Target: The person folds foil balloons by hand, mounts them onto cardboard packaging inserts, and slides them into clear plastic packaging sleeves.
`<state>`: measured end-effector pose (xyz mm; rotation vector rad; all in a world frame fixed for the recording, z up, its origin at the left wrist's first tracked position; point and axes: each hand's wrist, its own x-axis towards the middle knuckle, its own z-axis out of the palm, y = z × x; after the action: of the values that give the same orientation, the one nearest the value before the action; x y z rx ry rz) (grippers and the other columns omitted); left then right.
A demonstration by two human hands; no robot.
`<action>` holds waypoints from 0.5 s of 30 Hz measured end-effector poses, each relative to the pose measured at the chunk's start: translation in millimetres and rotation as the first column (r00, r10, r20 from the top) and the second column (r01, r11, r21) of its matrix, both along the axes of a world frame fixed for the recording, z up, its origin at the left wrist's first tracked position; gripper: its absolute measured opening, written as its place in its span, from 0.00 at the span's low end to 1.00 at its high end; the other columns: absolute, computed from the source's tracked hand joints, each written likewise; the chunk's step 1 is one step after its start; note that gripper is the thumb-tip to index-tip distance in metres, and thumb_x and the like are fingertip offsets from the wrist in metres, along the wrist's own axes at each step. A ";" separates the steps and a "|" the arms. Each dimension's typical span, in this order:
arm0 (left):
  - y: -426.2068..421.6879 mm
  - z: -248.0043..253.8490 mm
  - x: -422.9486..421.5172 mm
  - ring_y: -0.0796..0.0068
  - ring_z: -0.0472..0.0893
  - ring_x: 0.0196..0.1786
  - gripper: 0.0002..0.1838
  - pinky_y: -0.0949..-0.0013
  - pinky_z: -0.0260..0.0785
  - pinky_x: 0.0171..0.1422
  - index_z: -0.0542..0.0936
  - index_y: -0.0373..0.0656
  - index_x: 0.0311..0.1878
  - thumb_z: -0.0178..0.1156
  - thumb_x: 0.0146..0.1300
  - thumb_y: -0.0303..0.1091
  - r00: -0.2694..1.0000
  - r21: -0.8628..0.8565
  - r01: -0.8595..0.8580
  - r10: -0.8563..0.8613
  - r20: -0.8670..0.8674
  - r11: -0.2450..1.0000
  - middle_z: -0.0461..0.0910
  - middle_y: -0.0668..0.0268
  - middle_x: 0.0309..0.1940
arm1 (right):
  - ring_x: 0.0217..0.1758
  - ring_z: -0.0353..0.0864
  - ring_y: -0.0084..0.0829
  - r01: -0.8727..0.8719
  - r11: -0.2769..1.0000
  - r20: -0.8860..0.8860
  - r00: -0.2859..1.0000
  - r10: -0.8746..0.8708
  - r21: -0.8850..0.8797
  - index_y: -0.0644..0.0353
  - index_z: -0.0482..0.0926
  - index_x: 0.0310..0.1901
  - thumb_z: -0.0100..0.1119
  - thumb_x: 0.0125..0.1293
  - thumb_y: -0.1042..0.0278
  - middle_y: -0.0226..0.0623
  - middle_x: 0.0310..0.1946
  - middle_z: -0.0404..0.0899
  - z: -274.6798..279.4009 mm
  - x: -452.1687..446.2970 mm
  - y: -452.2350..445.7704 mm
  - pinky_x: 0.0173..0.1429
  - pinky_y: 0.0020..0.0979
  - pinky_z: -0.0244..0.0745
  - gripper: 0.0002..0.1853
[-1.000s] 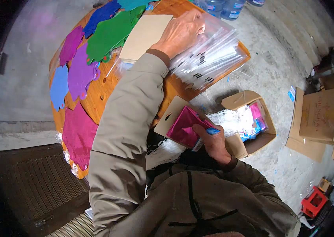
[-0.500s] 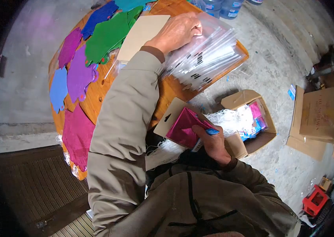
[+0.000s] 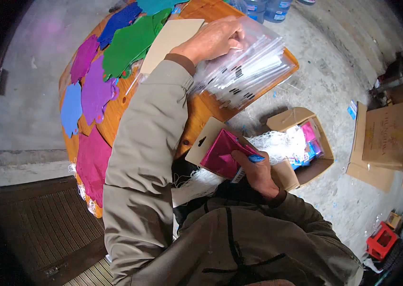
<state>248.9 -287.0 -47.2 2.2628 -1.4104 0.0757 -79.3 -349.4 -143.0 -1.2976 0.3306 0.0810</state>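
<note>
My left hand (image 3: 213, 40) reaches across the table onto a fanned stack of clear plastic bags (image 3: 253, 66) with black printed marks. Its thumb and fingertips are closed on the top plastic bag, near the bags' upper end. Low in front of my body, my right hand (image 3: 256, 175) grips a folded shiny magenta sheet (image 3: 221, 153) together with a beige card (image 3: 196, 151) that has a hang hole. My thumb lies across the sheet, beside a small blue label. A larger beige card (image 3: 170, 40) lies beside my left wrist.
Coloured flat pieces, among them green (image 3: 132, 45) and purple (image 3: 97, 90), cover the left of the wooden table (image 3: 194, 119). An open carton (image 3: 313, 167) holds packets, with white strings beside it. Another carton (image 3: 384, 133) and a red plastic object (image 3: 381, 240) are at right; water bottles (image 3: 276, 9) stand behind.
My left hand has shifted slightly, its thumb and fingers moving a little on the top bag. My right hand keeps the magenta sheet and card in the same place.
</note>
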 end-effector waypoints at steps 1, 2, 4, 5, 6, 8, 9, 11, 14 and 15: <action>0.8 -1.8 -1.3 0.58 0.82 0.48 0.10 0.58 0.74 0.54 0.83 0.39 0.43 0.70 0.61 0.30 1.000 -0.049 -0.006 0.006 0.004 0.999 0.81 0.59 0.44 | 0.40 0.73 0.16 -0.006 1.000 -0.008 1.000 0.006 -0.004 0.61 0.85 0.60 0.66 0.74 0.68 0.21 0.39 0.84 -3.0 -0.7 -0.5 0.44 0.25 0.72 0.15; 1.2 -2.6 -0.9 0.57 0.82 0.48 0.09 0.58 0.74 0.54 0.83 0.39 0.43 0.70 0.62 0.30 1.000 -0.036 0.002 -0.002 0.000 0.999 0.81 0.59 0.44 | 0.40 0.73 0.16 -0.013 1.000 -0.018 1.000 0.013 -0.007 0.61 0.85 0.59 0.66 0.74 0.68 0.22 0.39 0.84 -4.7 -1.7 -0.5 0.44 0.25 0.72 0.15; 1.4 -2.8 1.0 0.57 0.81 0.49 0.09 0.57 0.74 0.55 0.83 0.40 0.43 0.70 0.62 0.30 1.000 -0.012 0.019 -0.019 -0.009 1.000 0.80 0.59 0.45 | 0.40 0.73 0.15 -0.013 1.000 -0.030 0.999 0.013 -0.002 0.62 0.85 0.59 0.66 0.74 0.68 0.22 0.38 0.84 -1.9 -1.7 -0.4 0.44 0.25 0.72 0.15; 2.0 -3.3 0.8 0.57 0.81 0.49 0.09 0.57 0.74 0.55 0.83 0.40 0.43 0.70 0.62 0.30 1.000 -0.016 0.029 -0.029 -0.008 0.999 0.80 0.59 0.44 | 0.39 0.73 0.15 -0.012 1.000 -0.035 0.999 0.012 0.000 0.62 0.85 0.59 0.66 0.74 0.68 0.22 0.38 0.84 -0.8 -1.6 -0.6 0.44 0.25 0.72 0.15; 2.9 -3.4 0.6 0.57 0.81 0.49 0.08 0.57 0.74 0.55 0.83 0.40 0.43 0.69 0.63 0.30 0.999 -0.019 0.040 -0.040 -0.004 0.999 0.79 0.59 0.44 | 0.39 0.73 0.15 -0.008 1.000 -0.025 1.000 0.009 0.005 0.62 0.85 0.58 0.66 0.74 0.68 0.22 0.38 0.84 -1.6 -1.5 -0.5 0.44 0.25 0.72 0.15; 4.1 -3.4 1.2 0.57 0.81 0.49 0.07 0.57 0.74 0.55 0.82 0.40 0.42 0.68 0.64 0.30 0.998 -0.024 0.063 -0.063 0.007 0.998 0.79 0.60 0.42 | 0.40 0.73 0.15 0.002 1.000 -0.008 1.000 -0.002 0.016 0.63 0.85 0.58 0.66 0.74 0.68 0.23 0.38 0.84 -4.3 -2.1 -0.1 0.44 0.25 0.72 0.14; 5.1 -3.2 0.1 0.57 0.81 0.49 0.06 0.57 0.74 0.55 0.82 0.40 0.41 0.68 0.64 0.30 0.997 -0.027 0.075 -0.074 0.013 0.997 0.79 0.60 0.42 | 0.40 0.73 0.15 0.010 0.999 -0.006 1.000 -0.010 0.039 0.63 0.85 0.57 0.66 0.74 0.68 0.23 0.38 0.84 -4.0 -1.9 0.4 0.44 0.25 0.72 0.14; 5.2 -2.3 0.4 0.57 0.80 0.49 0.06 0.58 0.73 0.55 0.81 0.40 0.39 0.68 0.64 0.30 0.995 0.001 0.099 -0.099 0.002 0.995 0.79 0.60 0.41 | 0.39 0.73 0.16 0.023 0.996 -0.006 1.000 -0.023 0.082 0.63 0.85 0.57 0.66 0.74 0.68 0.22 0.38 0.84 -3.1 -1.1 1.3 0.44 0.25 0.72 0.14; 5.1 2.9 5.2 0.57 0.80 0.47 0.06 0.57 0.73 0.53 0.80 0.39 0.38 0.67 0.63 0.30 0.991 0.066 0.133 -0.133 -0.011 0.989 0.79 0.59 0.40 | 0.40 0.73 0.16 0.012 1.000 -0.016 1.000 -0.012 0.017 0.63 0.85 0.58 0.65 0.75 0.67 0.23 0.38 0.85 -9.6 -2.0 1.5 0.44 0.24 0.72 0.15; 4.6 2.9 5.4 0.56 0.80 0.47 0.07 0.57 0.73 0.53 0.80 0.39 0.38 0.67 0.63 0.30 0.989 0.069 0.145 -0.146 0.010 0.987 0.79 0.59 0.39 | 0.40 0.73 0.15 0.006 1.000 -0.014 1.000 -0.005 0.016 0.63 0.85 0.58 0.65 0.75 0.68 0.23 0.38 0.85 -8.0 -1.7 1.2 0.45 0.24 0.72 0.15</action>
<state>254.3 -282.4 -44.3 2.2093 -1.6044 -0.0024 -81.0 -348.2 -151.0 -1.2806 0.3445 0.0876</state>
